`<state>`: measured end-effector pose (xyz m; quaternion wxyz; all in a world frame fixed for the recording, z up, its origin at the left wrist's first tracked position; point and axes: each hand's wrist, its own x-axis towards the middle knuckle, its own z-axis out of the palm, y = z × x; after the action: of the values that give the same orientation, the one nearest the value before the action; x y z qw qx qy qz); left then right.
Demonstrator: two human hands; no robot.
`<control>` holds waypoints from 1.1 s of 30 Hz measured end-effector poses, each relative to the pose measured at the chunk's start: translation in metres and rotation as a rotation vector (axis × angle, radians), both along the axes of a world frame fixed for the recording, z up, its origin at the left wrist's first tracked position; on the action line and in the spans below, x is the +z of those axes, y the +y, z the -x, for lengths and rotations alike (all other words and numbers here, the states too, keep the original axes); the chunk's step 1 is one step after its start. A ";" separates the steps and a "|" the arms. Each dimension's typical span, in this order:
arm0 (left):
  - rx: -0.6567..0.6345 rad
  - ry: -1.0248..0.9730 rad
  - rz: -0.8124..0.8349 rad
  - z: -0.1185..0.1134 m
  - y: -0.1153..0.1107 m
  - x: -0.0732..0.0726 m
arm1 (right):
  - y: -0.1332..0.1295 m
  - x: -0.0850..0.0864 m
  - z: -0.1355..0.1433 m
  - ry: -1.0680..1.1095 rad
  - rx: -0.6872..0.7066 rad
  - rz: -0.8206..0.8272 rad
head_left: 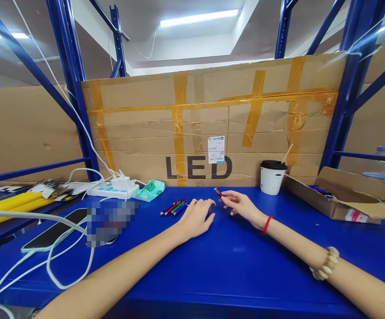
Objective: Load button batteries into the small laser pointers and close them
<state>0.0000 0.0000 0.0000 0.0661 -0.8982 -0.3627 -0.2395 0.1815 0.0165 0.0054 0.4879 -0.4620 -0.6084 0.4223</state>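
At a blue desk (232,266) set inside blue steel racking, a person's two bare hands meet near the middle of the far half of the surface. The right hand (242,206), a red cord at the wrist and a bead bracelet farther up the forearm, has its grip pinched on a small red pen-like stick (218,192), held by the fingertips just above the desk with its tip tilted up and away toward the cardboard wall. The left hand (197,217) lies palm down on the desk just beside it, grip released, fingers spread and grasping nothing. Just left of that hand, a small bunch of coloured pens (174,207) in red, green and blue lies flat on the desk. Toward the far left edge sit a white power strip (112,189) with chargers plugged in and a teal pack of tissues (151,189), with white cables (62,248) looping over the left part of the desk past a dark phone (54,230) lying face up. A white paper cup with a black lid (272,177) stands near the far right, beside an open cardboard tray (341,201) at the right edge. A taped cardboard sheet marked LED (212,128) forms the wall along the desk's far edge.
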 end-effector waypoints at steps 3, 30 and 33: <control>0.048 0.003 -0.016 0.000 -0.001 -0.001 | 0.004 -0.005 0.000 -0.036 0.092 -0.060; 0.096 -0.124 0.060 0.000 -0.001 0.002 | -0.003 0.005 -0.006 -0.275 -0.211 -0.460; 0.079 -0.194 0.156 0.001 0.005 -0.001 | -0.012 0.005 0.006 -0.362 0.028 -0.478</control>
<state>-0.0014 0.0051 -0.0008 -0.0300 -0.8581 -0.4202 -0.2935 0.1757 0.0046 0.0104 0.4607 -0.3934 -0.7740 0.1843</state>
